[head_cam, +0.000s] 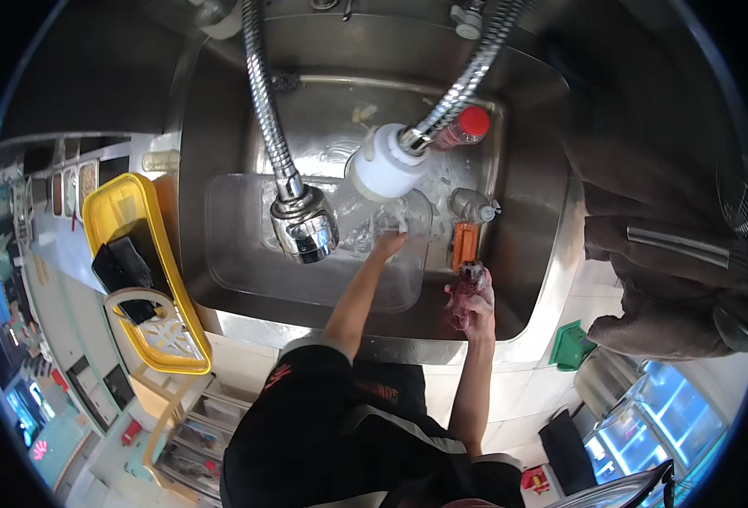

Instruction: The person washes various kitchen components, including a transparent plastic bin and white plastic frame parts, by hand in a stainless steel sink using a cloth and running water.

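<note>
A large stainless steel sink (532, 209) lies before me, with a clear plastic tub (241, 279) inside it. My left hand (392, 243) reaches over the tub below a white faucet head (390, 162). Splashing water and glare blur its fingers, so whatever it may hold is unclear. Near the sink's front right corner, my right hand (480, 305) grips a purplish mesh scrubber (461, 303) with suds on it. Just beyond that hand are an orange block-like item (465, 244) and a clear bottle (471, 204) lying on its side.
A chrome spray head (304, 228) hangs over the tub on a flexible hose. Toward the back right is a red-capped bottle (473, 122). Left of the sink stands a yellow basket (171, 273) holding black items. Brown cloths (653, 305) hang at the right.
</note>
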Available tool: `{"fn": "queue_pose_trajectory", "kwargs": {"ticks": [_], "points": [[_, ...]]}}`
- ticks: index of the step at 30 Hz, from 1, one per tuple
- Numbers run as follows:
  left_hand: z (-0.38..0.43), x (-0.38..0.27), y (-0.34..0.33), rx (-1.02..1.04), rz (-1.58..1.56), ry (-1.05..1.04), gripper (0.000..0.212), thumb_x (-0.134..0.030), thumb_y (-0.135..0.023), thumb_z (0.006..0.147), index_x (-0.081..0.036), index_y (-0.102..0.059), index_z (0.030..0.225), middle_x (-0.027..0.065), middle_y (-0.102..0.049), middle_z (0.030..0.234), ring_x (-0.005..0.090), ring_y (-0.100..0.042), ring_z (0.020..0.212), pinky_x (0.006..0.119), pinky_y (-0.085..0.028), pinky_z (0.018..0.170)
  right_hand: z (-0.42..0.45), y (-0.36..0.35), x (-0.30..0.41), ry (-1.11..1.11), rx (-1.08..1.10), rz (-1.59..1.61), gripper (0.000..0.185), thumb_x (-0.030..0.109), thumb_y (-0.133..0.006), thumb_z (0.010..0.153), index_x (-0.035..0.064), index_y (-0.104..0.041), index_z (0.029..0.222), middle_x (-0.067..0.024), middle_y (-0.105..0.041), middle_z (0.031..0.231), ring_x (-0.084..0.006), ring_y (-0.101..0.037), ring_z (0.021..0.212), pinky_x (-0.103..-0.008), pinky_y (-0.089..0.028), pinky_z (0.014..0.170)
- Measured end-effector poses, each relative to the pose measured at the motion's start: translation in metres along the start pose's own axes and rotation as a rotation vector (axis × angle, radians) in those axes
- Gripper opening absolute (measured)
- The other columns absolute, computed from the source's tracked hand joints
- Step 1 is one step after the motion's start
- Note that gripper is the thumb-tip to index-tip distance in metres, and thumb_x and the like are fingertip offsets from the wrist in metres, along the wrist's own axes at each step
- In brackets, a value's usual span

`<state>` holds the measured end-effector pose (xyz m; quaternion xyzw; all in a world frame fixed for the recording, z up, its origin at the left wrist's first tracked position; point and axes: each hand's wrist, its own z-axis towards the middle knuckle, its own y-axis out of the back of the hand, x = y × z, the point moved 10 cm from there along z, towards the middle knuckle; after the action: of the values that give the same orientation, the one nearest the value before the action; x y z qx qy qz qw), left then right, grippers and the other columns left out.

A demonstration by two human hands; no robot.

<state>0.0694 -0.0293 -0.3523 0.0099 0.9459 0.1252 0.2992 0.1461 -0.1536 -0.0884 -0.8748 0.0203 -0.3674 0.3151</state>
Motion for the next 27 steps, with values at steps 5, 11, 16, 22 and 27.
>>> {"fn": "queue_pose_trajectory", "kwargs": {"ticks": [5,11,16,22,27], "points": [[-0.114,-0.074,0.043,-0.054,-0.204,-0.033,0.058,-0.05,-0.03,0.078,0.001,-0.054,0.067,0.0124,-0.05,0.053,0.0226,-0.052,0.056,0.034,-0.039,0.056,-0.008,0.043,-0.013,-0.017,-0.245,0.106,0.029,0.027,-0.037,0.082,0.0061,-0.044,0.102,-0.0065,-0.055,0.082,-0.0126,-0.053,0.058,-0.0169,-0.038,0.034],[-0.256,-0.169,0.088,-0.35,-0.262,-0.454,0.056,-0.043,-0.031,0.081,0.002,-0.052,0.058,0.0147,-0.045,0.043,0.0253,-0.049,0.043,0.037,-0.036,0.045,0.0,0.015,-0.012,0.064,-0.162,0.275,0.028,0.033,-0.034,0.082,0.0096,-0.048,0.088,-0.0071,-0.054,0.082,-0.0172,-0.054,0.065,-0.0238,-0.042,0.046],[-0.28,-0.195,0.038,-0.102,0.242,-0.668,0.047,-0.036,-0.041,0.078,0.0,-0.054,0.051,0.0161,-0.048,0.045,0.0344,-0.049,0.045,0.039,-0.04,0.047,-0.02,-0.06,0.014,-0.044,-0.148,0.412,0.024,0.031,-0.043,0.079,0.013,-0.045,0.095,-0.0038,-0.05,0.087,-0.0202,-0.051,0.085,-0.0349,-0.042,0.073],[-0.309,-0.221,0.034,0.004,0.601,-0.721,0.05,-0.044,-0.041,0.075,-0.002,-0.056,0.053,0.0175,-0.05,0.047,0.0349,-0.052,0.049,0.04,-0.043,0.05,-0.032,-0.057,0.046,0.08,-0.292,-0.179,0.026,-0.004,-0.057,0.065,-0.0008,-0.046,0.089,-0.0088,-0.054,0.081,-0.0172,-0.055,0.072,-0.0279,-0.047,0.062],[-0.317,-0.215,0.031,0.137,0.741,-0.814,0.052,-0.047,-0.038,0.076,-0.002,-0.057,0.058,0.0164,-0.051,0.049,0.0343,-0.054,0.05,0.042,-0.044,0.051,-0.01,-0.052,0.042,-0.074,-0.139,-0.301,0.02,-0.002,-0.059,0.061,-0.0016,-0.051,0.08,-0.0076,-0.056,0.071,-0.0147,-0.055,0.063,-0.0252,-0.046,0.056]]}}
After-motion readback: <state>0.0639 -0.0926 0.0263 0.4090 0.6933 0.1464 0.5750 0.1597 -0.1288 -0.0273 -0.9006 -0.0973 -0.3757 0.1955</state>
